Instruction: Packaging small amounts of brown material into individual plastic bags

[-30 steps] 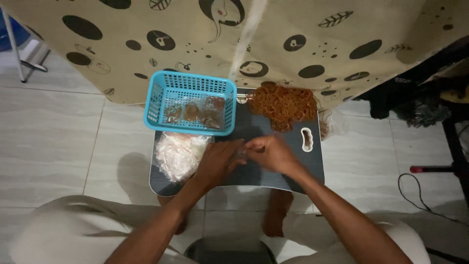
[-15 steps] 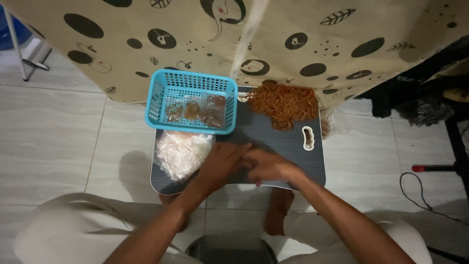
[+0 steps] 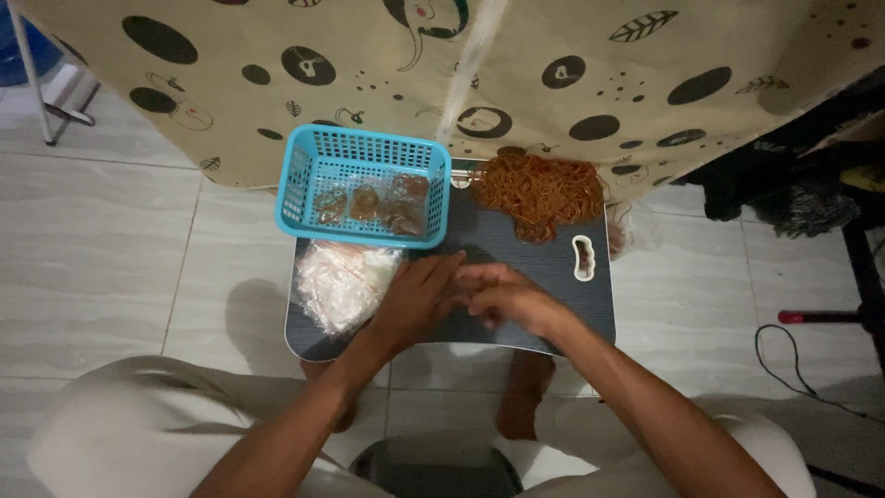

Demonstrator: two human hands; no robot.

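My left hand [image 3: 417,297] rests on a small dark lap table [image 3: 516,249], just right of a heap of clear plastic bags [image 3: 343,279]. My right hand [image 3: 505,297] is curled and blurred, and its fingers meet those of my left hand at the table's middle. Whether anything is pinched between them is not visible. A blue plastic basket [image 3: 304,184] at the table's far left holds several small bags of brown food [image 3: 369,203]. A pile of orange-brown strands [image 3: 539,189] lies at the far right.
A patterned beige cloth [image 3: 572,65] hangs behind the table. The table has a white-rimmed slot [image 3: 584,256] at its right. White floor tiles [image 3: 101,267] lie to the left. A black cable [image 3: 793,369] and dark items [image 3: 802,198] lie on the right. My feet [image 3: 524,397] are under the table.
My hands stay together at the table's middle. The right hand has dropped slightly toward me and its fingers have shifted. Nothing else has moved.
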